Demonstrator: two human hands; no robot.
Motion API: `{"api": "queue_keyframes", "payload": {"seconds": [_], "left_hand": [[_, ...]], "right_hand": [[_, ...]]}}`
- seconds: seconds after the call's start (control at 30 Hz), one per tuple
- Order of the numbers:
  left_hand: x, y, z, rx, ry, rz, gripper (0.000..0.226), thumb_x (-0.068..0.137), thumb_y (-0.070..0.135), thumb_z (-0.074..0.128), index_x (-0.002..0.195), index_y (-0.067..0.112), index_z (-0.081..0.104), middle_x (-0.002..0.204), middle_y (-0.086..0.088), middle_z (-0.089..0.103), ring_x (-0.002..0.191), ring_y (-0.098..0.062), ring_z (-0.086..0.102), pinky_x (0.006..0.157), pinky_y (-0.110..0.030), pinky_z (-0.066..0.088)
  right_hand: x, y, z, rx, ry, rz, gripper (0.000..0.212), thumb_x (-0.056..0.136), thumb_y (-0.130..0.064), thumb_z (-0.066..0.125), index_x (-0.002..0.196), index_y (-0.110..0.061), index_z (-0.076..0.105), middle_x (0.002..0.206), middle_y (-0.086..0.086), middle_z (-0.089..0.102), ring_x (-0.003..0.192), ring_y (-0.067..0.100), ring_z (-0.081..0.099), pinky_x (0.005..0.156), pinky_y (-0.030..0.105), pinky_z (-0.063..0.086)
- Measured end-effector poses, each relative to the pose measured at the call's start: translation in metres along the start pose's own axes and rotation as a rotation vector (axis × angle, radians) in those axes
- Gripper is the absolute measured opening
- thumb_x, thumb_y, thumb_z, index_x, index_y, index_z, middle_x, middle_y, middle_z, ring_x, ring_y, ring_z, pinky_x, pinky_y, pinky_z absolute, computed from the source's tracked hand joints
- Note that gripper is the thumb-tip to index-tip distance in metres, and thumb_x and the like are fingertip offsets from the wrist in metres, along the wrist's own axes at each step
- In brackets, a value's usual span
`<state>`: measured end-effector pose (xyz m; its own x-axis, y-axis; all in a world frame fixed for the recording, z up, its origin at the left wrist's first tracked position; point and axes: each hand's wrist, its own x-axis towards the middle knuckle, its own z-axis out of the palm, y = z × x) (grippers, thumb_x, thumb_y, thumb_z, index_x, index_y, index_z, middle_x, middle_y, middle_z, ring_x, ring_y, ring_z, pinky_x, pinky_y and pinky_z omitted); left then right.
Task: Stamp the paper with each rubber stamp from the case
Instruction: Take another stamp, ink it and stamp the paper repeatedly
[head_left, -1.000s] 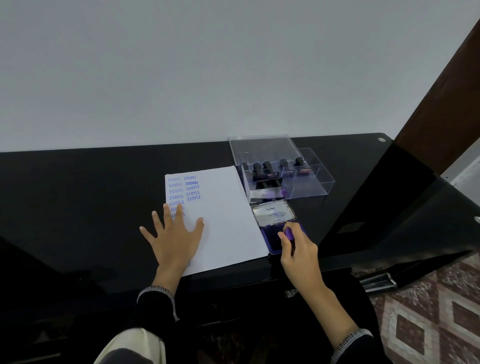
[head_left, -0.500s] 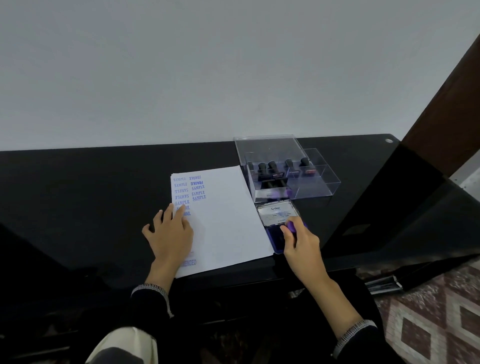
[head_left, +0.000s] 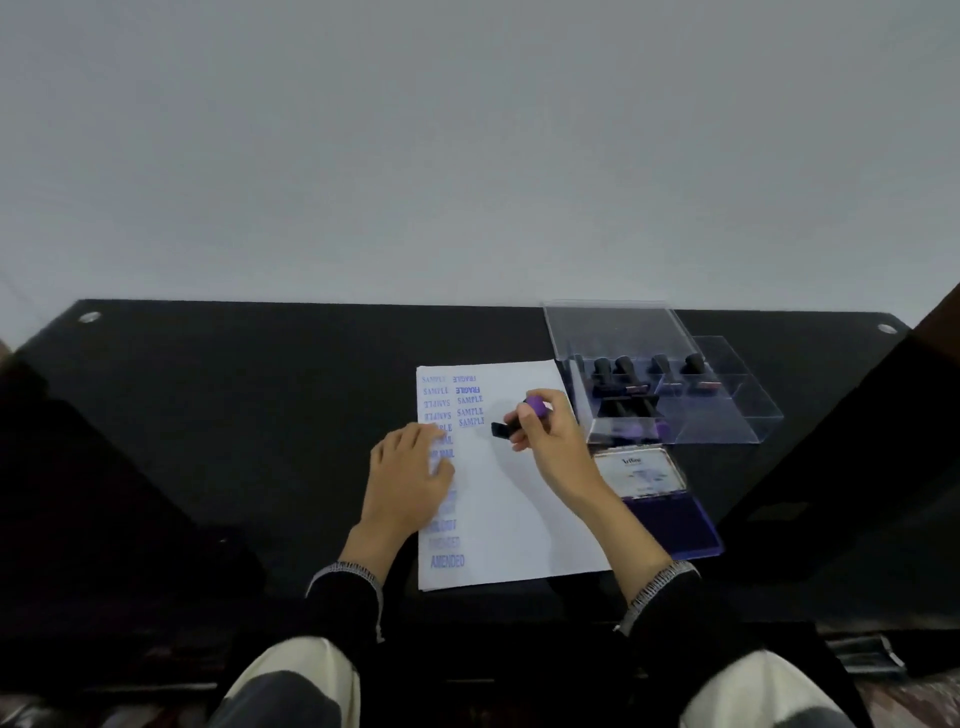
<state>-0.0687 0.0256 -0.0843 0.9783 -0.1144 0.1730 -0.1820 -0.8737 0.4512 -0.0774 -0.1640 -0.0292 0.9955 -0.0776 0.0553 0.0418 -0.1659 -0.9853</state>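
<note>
One view only, from the head, looking forward and steeply down. Close above the table (head_left: 260, 415), with knees at the bottom edge and a bare wall filling the top half. Wide lens, so the table's far edge bends. Paper (head_left: 519, 493) just right of the middle. Case (head_left: 727, 415) far right, ink pad (head_left: 670, 514) near right. Left hand (head_left: 410, 473) and right hand (head_left: 550, 441) near the middle, both arms coming in from the bottom.
</note>
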Motion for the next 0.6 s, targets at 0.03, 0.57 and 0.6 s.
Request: {"api": "queue_keyframes", "payload": {"seconds": [0.03,0.57,0.6], "left_hand": [[-0.001,0.0,0.001,0.013,0.009,0.009,0.039,0.093,0.035,0.048,0.131,0.026,0.048,0.13,0.007,0.047,0.123,-0.014,0.041,0.109,-0.035,0.026],[0.003,-0.007,0.013,0.066,0.095,0.053,0.04,0.095,0.051,0.041,0.131,0.035,0.046,0.128,0.01,0.044,0.12,-0.011,0.038,0.103,-0.033,0.026],[0.002,-0.007,0.012,0.062,0.101,0.053,0.039,0.095,0.05,0.041,0.13,0.035,0.047,0.128,0.01,0.044,0.119,-0.011,0.038,0.103,-0.033,0.026]], "right_hand": [[0.008,0.002,0.006,-0.048,-0.008,-0.019,0.012,0.098,-0.021,0.047,0.108,-0.013,0.048,0.097,0.01,0.065,0.074,0.015,0.061,0.072,0.028,0.054],[0.043,0.022,0.045,-0.409,-0.054,-0.162,0.028,0.092,-0.03,0.058,0.116,-0.017,0.051,0.11,-0.007,0.058,0.082,0.001,0.057,0.065,0.003,0.043],[0.042,0.023,0.045,-0.423,-0.055,-0.166,0.03,0.092,-0.031,0.058,0.117,-0.016,0.051,0.112,-0.004,0.06,0.082,0.002,0.057,0.065,0.003,0.043]]}}
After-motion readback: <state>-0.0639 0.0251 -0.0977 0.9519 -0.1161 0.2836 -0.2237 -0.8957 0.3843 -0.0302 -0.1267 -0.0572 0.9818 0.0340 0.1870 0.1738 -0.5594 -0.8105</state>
